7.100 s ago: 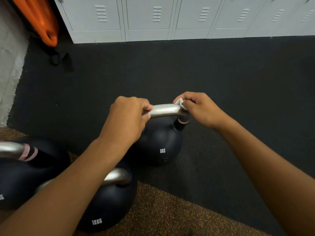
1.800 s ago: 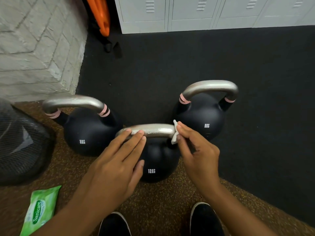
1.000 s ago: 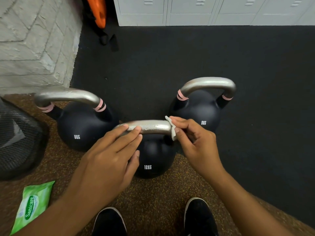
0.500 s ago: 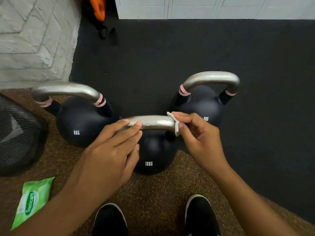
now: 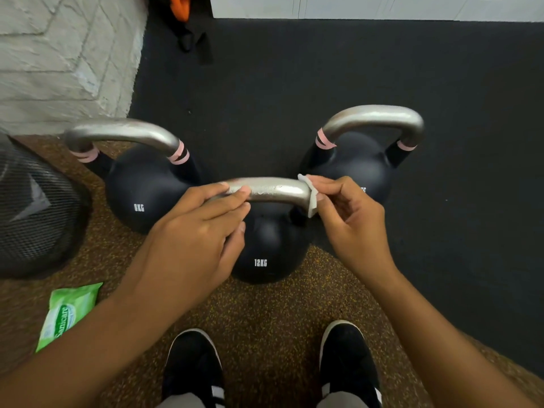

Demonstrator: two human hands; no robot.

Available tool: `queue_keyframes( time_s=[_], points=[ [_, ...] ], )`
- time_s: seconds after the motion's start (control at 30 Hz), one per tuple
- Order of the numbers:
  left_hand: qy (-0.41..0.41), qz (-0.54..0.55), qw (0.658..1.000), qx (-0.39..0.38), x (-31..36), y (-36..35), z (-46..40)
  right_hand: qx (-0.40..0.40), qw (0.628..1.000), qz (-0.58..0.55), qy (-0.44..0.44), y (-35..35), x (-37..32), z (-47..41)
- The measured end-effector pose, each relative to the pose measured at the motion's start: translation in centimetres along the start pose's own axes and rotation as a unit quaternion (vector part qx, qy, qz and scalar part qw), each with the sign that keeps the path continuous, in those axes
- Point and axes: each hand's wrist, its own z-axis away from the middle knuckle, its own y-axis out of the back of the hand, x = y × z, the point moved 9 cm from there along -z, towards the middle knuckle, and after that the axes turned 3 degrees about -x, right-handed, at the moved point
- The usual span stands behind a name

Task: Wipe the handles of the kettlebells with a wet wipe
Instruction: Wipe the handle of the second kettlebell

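Black round 12KG kettlebell (image 5: 269,245) w/ rough silver metal handle (image 5: 275,192), centre on speckled brown rubber floor (image 5: 265,313). Right hand (image 5: 350,228) pinches small white wet wipe (image 5: 310,198) against handle's right bend. Left hand (image 5: 191,240) fingers straight, resting on handle's left end. Green wipes pack (image 5: 69,313) lower left.

Readable markings in front of you

You are looking at "12KG" in white on the middle kettlebell (image 5: 266,248), "8KG" on the left kettlebell (image 5: 141,189), and "Sanicare" on the green wipes pack (image 5: 69,315); the right kettlebell (image 5: 359,163) is showing only a partly hidden "KG".
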Motion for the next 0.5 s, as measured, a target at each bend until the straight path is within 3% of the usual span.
queue_keyframes(
  time_s=[0.17,0.37,0.5],
  points=[
    [0.0,0.006,1.0,-0.003,-0.1,-0.1,-0.1,0.048,0.988,0.099,0.11,-0.3,-1.8,1.6],
    [-0.006,0.005,1.0,0.008,-0.1,-0.1,-0.2,0.04,0.999,-0.004,0.011,0.2,1.1,1.0],
    [-0.001,0.006,1.0,0.001,-0.2,-0.1,-0.3,0.007,0.999,0.041,0.036,0.1,-0.5,-0.1]
  ],
)
